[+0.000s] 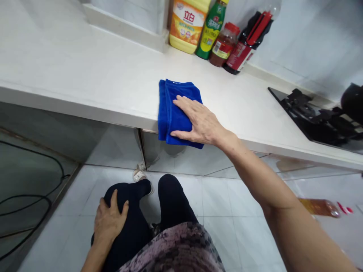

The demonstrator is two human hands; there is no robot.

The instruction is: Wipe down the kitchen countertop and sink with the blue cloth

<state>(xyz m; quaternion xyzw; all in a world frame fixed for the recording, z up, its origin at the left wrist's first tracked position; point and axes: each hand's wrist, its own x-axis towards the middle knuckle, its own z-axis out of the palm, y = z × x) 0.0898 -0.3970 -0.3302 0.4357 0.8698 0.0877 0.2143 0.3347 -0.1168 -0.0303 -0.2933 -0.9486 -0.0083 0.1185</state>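
Note:
A folded blue cloth (171,109) lies on the white countertop (93,75), its near end hanging over the front edge. My right hand (198,121) rests flat on the cloth with fingers stretched out and pressed onto it. My left hand (109,219) lies on my left thigh, fingers spread over the dark trouser leg, holding nothing.
A yellow detergent bottle (187,24), a green bottle (212,30), a red-lidded jar (225,44) and a dark bottle (248,41) stand at the back wall. A black gas hob (317,117) sits to the right. Black cables (34,189) run over the floor at left. A bottle (320,207) lies on the tiles.

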